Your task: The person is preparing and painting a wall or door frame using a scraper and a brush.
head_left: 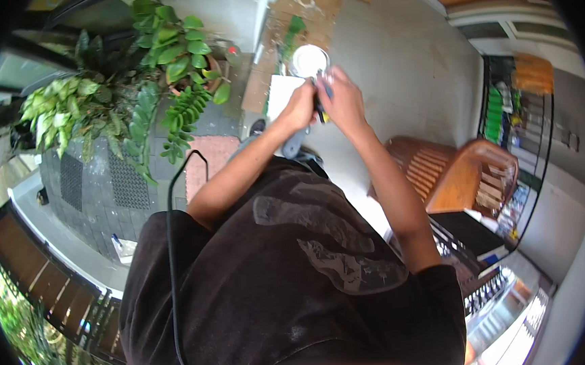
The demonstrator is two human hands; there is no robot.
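Left hand (298, 105) looks closed around a small dark object (320, 107); right hand (342, 99) is against it, fingers bent, blurred, can't tell if gripping. Object sits between both hands, near a round white tub (299, 61). Step reads as two-handed adjusting; next move likely calls for steady left hold.

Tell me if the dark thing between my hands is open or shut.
Cannot tell: your left hand and right hand partly hide the small dark thing.
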